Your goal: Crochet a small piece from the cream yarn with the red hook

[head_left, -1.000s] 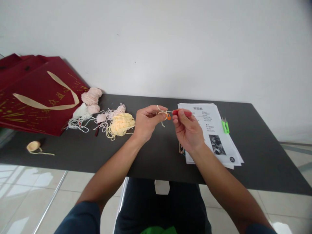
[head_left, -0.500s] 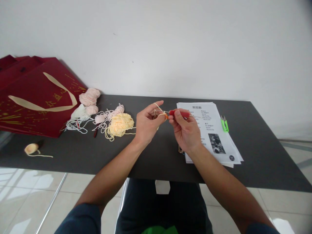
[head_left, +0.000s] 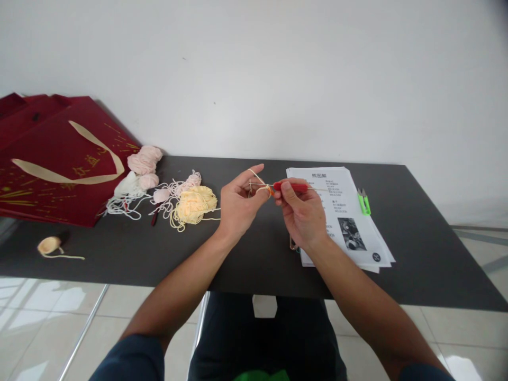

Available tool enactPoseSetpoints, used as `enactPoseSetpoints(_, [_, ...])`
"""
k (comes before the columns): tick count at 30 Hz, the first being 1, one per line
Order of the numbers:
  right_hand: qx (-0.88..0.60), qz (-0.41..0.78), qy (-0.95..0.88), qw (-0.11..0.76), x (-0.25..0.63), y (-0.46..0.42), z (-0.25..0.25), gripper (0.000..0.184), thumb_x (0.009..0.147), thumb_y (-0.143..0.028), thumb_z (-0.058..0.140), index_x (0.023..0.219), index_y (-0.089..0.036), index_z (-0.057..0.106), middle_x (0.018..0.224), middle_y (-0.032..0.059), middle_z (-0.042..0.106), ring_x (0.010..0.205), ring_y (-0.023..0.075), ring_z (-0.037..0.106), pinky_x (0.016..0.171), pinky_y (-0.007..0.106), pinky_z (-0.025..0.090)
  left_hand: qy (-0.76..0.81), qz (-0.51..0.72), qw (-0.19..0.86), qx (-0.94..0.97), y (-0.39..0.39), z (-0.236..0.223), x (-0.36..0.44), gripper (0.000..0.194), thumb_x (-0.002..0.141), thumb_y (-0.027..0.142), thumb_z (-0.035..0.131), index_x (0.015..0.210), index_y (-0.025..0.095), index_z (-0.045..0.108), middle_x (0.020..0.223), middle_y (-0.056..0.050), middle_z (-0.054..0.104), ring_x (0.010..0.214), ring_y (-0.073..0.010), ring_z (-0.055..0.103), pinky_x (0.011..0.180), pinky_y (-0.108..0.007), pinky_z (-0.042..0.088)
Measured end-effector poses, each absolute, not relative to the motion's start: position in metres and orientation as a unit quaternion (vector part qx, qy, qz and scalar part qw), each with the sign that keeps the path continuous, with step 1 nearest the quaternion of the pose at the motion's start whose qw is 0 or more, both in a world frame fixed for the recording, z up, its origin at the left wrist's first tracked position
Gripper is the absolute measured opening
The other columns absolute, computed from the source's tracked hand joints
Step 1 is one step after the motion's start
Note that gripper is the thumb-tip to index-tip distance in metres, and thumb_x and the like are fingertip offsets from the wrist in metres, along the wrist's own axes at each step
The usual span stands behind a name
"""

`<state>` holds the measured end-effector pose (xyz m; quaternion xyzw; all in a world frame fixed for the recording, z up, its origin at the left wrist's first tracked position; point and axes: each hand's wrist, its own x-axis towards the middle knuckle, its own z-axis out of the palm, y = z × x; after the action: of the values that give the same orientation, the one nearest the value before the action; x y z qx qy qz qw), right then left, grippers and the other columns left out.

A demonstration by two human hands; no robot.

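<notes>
My right hand (head_left: 304, 211) grips the red handle of a crochet hook (head_left: 291, 187), whose thin metal shaft points left into my left hand (head_left: 242, 203). The left thumb and fingers pinch a small piece of yarn work, with a bit of orange (head_left: 271, 191) showing at the fingertips. A pale yellow strand (head_left: 256, 174) runs over my raised left index finger. The yarn work is mostly hidden by the fingers. Left of my left hand lies a yellow yarn skein (head_left: 196, 204), its loose strand leading toward that hand.
Pink yarn (head_left: 145, 159), white yarn (head_left: 127, 185) and a dark red tool (head_left: 154, 218) lie at the left, beside a red paper bag (head_left: 59, 153). A small cream crocheted piece (head_left: 48, 245) sits near the front edge. Printed sheets (head_left: 317, 259) and green thread snips (head_left: 364, 202) are at the right.
The hook's shaft and handle have shifted slightly left and down in view, the handle lying a little more level. Both hands keep their hold; the whole view has moved slightly.
</notes>
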<state>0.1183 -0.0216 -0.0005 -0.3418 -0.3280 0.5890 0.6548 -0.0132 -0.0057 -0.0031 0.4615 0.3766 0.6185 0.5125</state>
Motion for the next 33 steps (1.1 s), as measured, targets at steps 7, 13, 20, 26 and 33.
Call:
enactPoseSetpoints(7, [-0.335, 0.557, -0.348, 0.676, 0.121, -0.023, 0.003, 0.018, 0.080, -0.032, 0.088, 0.085, -0.023, 0.074, 0.084, -0.0024, 0.077, 0.069, 0.0075, 0.066, 0.061, 0.020, 0.054, 0.379, 0.628, 0.466, 0.494, -0.008, -0.002, -0.013, 0.049, 0.077, 0.016, 0.080, 0.125, 0.022, 0.073, 0.079, 0.004, 0.070, 0.069, -0.0080, 0.061, 0.068, -0.024, 0.050])
enactPoseSetpoints(13, [-0.320, 0.506, -0.393, 0.698, 0.127, -0.024, 0.007, 0.019, 0.078, -0.031, 0.089, 0.080, -0.025, 0.071, 0.083, -0.0023, 0.073, 0.063, 0.0081, 0.060, 0.056, 0.023, 0.048, 0.398, 0.630, 0.436, 0.505, -0.011, 0.003, -0.013, 0.045, 0.078, 0.017, 0.080, 0.122, 0.023, 0.074, 0.079, 0.003, 0.069, 0.069, -0.0092, 0.062, 0.069, -0.025, 0.051])
enactPoseSetpoints(20, [-0.316, 0.455, -0.425, 0.716, 0.134, -0.022, 0.006, 0.017, 0.081, -0.031, 0.087, 0.083, -0.026, 0.071, 0.086, -0.0019, 0.073, 0.062, 0.0082, 0.059, 0.056, 0.024, 0.047, 0.395, 0.645, 0.424, 0.498, -0.011, 0.003, -0.014, 0.043, 0.077, 0.017, 0.080, 0.119, 0.023, 0.074, 0.077, 0.003, 0.069, 0.069, -0.0096, 0.062, 0.069, -0.025, 0.052])
enactPoseSetpoints(26, [-0.323, 0.420, -0.445, 0.722, 0.134, -0.023, 0.003, 0.014, 0.083, -0.029, 0.086, 0.085, -0.027, 0.072, 0.088, -0.0022, 0.073, 0.062, 0.0083, 0.061, 0.055, 0.025, 0.048, 0.395, 0.653, 0.421, 0.491, -0.011, 0.001, -0.013, 0.042, 0.078, 0.017, 0.080, 0.119, 0.023, 0.074, 0.077, 0.004, 0.069, 0.069, -0.0099, 0.063, 0.070, -0.026, 0.052])
enactPoseSetpoints(33, [-0.352, 0.374, -0.462, 0.723, 0.131, -0.024, 0.000, 0.014, 0.083, -0.031, 0.085, 0.085, -0.028, 0.071, 0.088, -0.0019, 0.073, 0.061, 0.0103, 0.063, 0.055, 0.028, 0.050, 0.416, 0.651, 0.397, 0.496, -0.012, 0.001, -0.013, 0.039, 0.079, 0.019, 0.080, 0.117, 0.024, 0.074, 0.075, 0.004, 0.069, 0.067, -0.0098, 0.061, 0.070, -0.026, 0.052])
